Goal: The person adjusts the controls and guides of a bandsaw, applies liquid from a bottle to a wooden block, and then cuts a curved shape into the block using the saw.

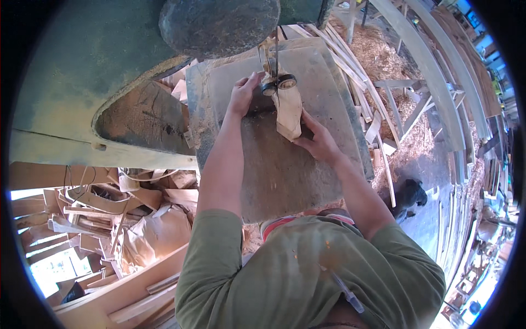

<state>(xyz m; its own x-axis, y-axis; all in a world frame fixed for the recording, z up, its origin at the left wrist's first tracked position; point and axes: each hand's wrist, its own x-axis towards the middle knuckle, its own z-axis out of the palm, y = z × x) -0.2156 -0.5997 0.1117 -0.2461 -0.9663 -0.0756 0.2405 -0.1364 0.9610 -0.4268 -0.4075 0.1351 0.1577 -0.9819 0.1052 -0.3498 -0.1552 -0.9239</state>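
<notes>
A short, pale, curved block of wood (289, 112) with angled faces lies on the worn flat table (274, 192) of a large bandsaw. My right hand (319, 141) grips the near end, thumb at the bottom corner and fingers along the right side. Beside the saw's blade guide, my left hand (246, 94) is closed at the far left end of the block; the guide partly hides its fingertips. The thin blade (276, 49) comes down between my hands, and the round guide rollers (286, 82) cover the far part of the block.
The saw's big green frame (71, 93) fills the upper left, with a round dark housing (219, 24) overhead. Wood offcuts (104, 214) pile up at lower left. Long strips (350, 66) lean beyond the table's right edge. A dark animal-like shape (408, 197) is on the floor at right.
</notes>
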